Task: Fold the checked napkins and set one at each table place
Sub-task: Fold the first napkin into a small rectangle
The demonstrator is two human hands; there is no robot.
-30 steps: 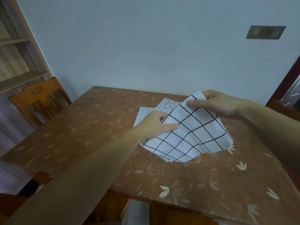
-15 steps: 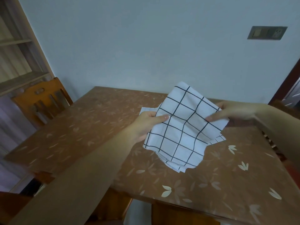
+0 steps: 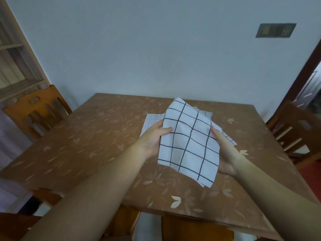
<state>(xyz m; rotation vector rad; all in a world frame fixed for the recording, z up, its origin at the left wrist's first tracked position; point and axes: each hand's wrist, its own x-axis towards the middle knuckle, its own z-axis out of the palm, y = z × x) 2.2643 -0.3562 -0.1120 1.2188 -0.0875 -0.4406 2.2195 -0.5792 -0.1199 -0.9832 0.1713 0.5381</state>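
Held napkin: a folded white cloth with a wide black check (image 3: 187,145), lifted clear of the table (image 3: 86,145), above its middle.
Handling: I judge it light, soft and floppy, with layers that could slide apart. It is best taken at opposite edges, thumb on top and fingers beneath.
Left hand: the left hand (image 3: 152,140) grips the cloth's left edge, thumb pressed on top.
Right hand: the right hand (image 3: 225,153) holds the right edge, palm turned inward, fingers hidden under the cloth.
Other napkins: finer-checked napkins (image 3: 151,120) lie flat beyond it, toward the table's far edge.
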